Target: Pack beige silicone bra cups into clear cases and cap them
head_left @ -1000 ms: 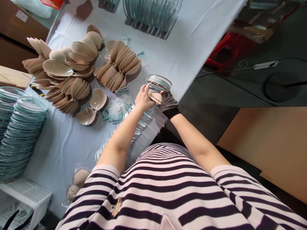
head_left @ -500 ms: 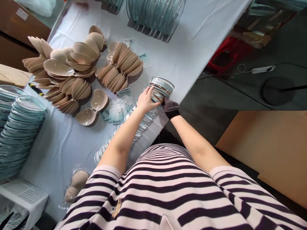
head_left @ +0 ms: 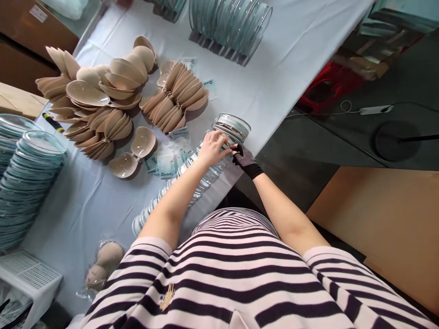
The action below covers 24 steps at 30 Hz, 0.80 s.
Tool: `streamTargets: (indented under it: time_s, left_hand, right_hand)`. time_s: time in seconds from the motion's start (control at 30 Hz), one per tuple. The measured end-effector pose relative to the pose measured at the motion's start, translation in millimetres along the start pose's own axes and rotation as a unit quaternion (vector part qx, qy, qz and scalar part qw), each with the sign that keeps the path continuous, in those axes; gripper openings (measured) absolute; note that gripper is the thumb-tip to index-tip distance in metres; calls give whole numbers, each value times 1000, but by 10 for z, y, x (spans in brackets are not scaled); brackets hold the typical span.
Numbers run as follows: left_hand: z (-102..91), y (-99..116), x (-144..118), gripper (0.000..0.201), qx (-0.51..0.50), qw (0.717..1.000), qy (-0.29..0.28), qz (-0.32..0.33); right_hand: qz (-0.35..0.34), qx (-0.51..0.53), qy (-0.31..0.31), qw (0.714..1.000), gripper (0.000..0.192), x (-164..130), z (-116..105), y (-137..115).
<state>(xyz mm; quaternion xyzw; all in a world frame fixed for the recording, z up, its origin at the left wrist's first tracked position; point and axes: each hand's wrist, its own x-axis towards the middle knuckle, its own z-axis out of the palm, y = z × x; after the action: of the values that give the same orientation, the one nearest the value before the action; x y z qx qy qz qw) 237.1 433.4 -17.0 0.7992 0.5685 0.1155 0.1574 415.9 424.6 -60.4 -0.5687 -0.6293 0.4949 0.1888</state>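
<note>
A slanting row of clear round plastic cases runs along the table edge under my arms, with something brown showing inside the ones at the far end. Over that end is my bare left hand, its fingers bent and drawn together. My right hand, in a black dotted glove with bare fingertips, curls its fingers at the outer side of the cases. Both hands' fingertips nearly meet; anything pinched there is too small to make out. Left of the row lie small printed sachets and a single beige adhesive bra.
Bunched beige bra cups and a larger pile cover the table's left part. Tall stacks of clear cases stand far left, above a white plastic rack. More cases stand in a holder. Cardboard lies right.
My left hand has drawn back slightly, its spread fingers now closing in towards the right hand. The right hand has shifted slightly down, its fingers curled. The view has tilted a little.
</note>
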Motion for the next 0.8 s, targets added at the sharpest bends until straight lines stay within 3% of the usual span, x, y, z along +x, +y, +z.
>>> streamTargets:
  time_s: [0.1,0.2,0.27,0.37,0.47,0.57,0.67,0.73,0.8]
  left_hand:
    - [42,2,51,26,-3,1000,18,13]
    - [46,43,87,22,-18,999,28,8]
    - [-2,62,23,20,-52,998,35,-9]
    - [-136,35,-333,23,-111,989,73,-58]
    - [-288,-107,-1017,21,-160,968,135,-135]
    - [-438,-413,-1849,18,-160,929,203,-265]
    - [-605,-853,-2554,17,-126,884,240,-382]
    - [-727,-1183,-2831,18,-97,865,258,-419]
    - [-845,-1518,-2910,19,-65,866,264,-419]
  right_hand:
    - [-40,-76,-9,996,32,23,-53,-116]
    - [-47,-254,11,966,34,-10,-113,-275]
    - [-49,-316,22,947,35,-61,-168,-350]
    - [-103,-308,74,943,33,-98,-235,-435]
    - [-186,-262,94,942,32,-23,-123,-636]
    - [-287,-244,-3,926,29,140,302,-1029]
    - [-342,-271,-112,893,29,366,975,-1535]
    - [-362,-307,-156,866,29,563,1464,-1873]
    - [-399,-347,-180,830,36,797,1922,-2168]
